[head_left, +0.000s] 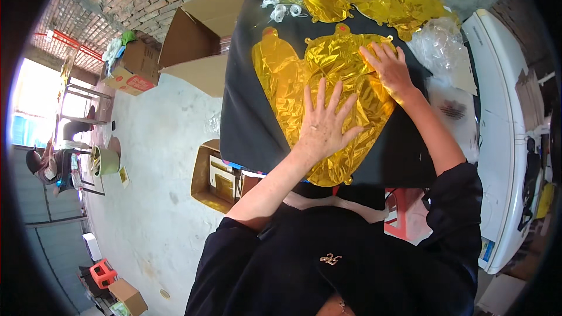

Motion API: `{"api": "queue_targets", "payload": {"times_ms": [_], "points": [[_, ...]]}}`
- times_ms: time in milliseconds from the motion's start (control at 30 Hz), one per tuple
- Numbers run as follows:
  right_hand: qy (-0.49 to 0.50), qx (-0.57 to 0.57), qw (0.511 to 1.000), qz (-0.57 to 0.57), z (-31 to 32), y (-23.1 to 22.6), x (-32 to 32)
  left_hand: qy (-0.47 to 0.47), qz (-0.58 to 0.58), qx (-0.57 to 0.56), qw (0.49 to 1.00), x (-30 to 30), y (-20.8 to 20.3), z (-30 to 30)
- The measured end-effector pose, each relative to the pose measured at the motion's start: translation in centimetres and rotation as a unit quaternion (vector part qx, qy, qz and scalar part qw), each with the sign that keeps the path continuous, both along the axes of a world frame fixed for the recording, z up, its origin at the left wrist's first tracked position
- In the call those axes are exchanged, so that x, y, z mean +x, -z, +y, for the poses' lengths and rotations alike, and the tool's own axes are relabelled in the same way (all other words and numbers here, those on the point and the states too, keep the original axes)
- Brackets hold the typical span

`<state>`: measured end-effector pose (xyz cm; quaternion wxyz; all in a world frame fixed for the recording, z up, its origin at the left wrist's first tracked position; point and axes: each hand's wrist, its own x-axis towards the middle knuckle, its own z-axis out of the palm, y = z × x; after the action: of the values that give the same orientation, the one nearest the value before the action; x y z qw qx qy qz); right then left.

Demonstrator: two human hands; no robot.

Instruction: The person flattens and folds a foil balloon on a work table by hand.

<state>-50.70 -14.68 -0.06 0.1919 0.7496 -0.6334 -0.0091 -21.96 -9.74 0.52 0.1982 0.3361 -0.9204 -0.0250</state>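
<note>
A flat gold foil balloon point(338, 61) with small tabs along its rim lies creased on the black cloth of the table point(238, 108). On its lower middle my left hand point(325, 120) rests flat, fingers spread and pointing away from me. My right hand point(387, 71) is also open, its fingertips on the balloon's upper right edge. To the left, a second, longer gold foil piece point(272, 61) lies flat and runs partly under the first. Neither hand grips anything.
More gold foil balloons point(398, 0) lie along the table's far side. Small rolls of clear ribbon point(278, 11) sit at the far left, and crumpled clear plastic point(438, 47) at the right. Cardboard boxes point(202, 41) stand left of the table; a white freezer-like cabinet point(494, 140) stands right.
</note>
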Motion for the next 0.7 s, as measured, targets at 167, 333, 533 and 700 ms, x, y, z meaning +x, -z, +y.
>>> {"api": "queue_targets", "payload": {"times_ms": [167,333,533,700], "points": [[-0.005,0.008,1.000,0.011,-0.3,-0.4,-0.8,0.001,-0.021,0.026,0.999,0.0,-0.2,0.1],[0.005,0.025,0.999,0.027,0.1,-1.0,-0.5,0.000,-0.012,0.028,1.000,0.0,-0.4,0.1],[0.028,0.113,0.992,-0.049,0.8,-7.1,1.9,-0.005,0.007,0.025,1.000,0.0,-0.3,0.0],[-0.100,0.179,0.961,-0.187,-1.0,-6.2,8.7,-0.014,-0.002,0.026,1.000,-0.1,0.7,-0.2]]}}
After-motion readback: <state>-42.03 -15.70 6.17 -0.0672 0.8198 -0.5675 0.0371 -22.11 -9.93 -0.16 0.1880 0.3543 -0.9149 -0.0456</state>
